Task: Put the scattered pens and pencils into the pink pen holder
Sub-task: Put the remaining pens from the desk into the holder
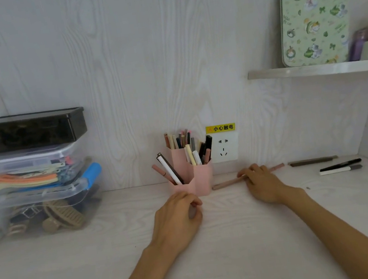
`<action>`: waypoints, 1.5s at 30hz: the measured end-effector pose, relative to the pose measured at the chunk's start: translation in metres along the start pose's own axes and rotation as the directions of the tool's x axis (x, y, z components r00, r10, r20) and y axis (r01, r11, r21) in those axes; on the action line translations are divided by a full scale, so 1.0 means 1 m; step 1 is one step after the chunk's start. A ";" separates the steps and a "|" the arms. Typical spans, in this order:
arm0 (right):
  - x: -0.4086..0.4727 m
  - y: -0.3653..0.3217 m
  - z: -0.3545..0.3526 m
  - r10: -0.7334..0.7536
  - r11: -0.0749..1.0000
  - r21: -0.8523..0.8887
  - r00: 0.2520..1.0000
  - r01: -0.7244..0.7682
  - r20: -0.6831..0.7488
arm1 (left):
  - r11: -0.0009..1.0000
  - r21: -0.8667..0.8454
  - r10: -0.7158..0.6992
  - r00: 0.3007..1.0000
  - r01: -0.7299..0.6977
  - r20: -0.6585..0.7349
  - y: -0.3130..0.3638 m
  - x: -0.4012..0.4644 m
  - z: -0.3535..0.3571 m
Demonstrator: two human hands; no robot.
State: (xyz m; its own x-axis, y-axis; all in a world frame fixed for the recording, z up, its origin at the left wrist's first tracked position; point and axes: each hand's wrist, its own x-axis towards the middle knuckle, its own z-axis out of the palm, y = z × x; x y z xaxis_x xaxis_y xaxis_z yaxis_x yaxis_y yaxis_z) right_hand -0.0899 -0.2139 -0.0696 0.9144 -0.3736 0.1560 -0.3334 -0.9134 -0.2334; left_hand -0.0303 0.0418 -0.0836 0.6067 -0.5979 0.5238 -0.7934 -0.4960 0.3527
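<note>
The pink pen holder [202, 180] stands at the back of the desk against the wall, with several pens and pencils upright in its compartments. Just in front of the holder, my left hand [178, 219] rests on the desk with its fingers curled and nothing visible in them. My right hand [262, 185] lies to the right of the holder, fingers closed on a long pinkish-brown pencil [228, 182] that lies flat on the desk. Further right lie a dark grey pen [311, 161], a black pen [340, 164] and a white pen [337, 170].
Stacked plastic boxes [32, 171] with clips and hair things fill the left back corner. A wall socket [223, 147] sits just right of the holder. A shelf [320, 70] with a green patterned tin juts out at upper right. A side wall closes the right end.
</note>
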 end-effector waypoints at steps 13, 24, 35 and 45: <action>-0.041 0.001 -0.018 -0.114 0.953 0.277 0.993 0.120 -0.038 | 1.000 0.011 -0.014 0.998 0.014 0.062 0.011 -0.010 -0.005; -0.045 0.015 -0.021 -0.125 0.928 0.342 0.988 0.147 -0.088 | 0.991 0.132 0.006 0.973 -0.038 0.231 0.064 0.019 0.022; -0.049 -0.014 -0.015 -0.228 0.932 0.239 0.954 0.271 -0.193 | 0.970 -0.116 -0.163 0.924 0.215 0.346 0.039 0.016 0.004; -0.047 -0.014 -0.009 -0.159 0.947 0.248 0.970 0.202 -0.182 | 0.906 -0.368 -0.243 0.969 0.211 -0.040 0.035 0.015 -0.037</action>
State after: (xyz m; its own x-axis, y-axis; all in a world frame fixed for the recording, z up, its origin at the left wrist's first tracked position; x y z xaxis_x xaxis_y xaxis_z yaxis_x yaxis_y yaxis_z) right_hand -0.1304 -0.1852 -0.0648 0.8985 -0.2466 0.3632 -0.0742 -0.9008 -0.4278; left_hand -0.0501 0.0389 -0.0343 0.7786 -0.4338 0.4535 -0.6083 -0.3439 0.7154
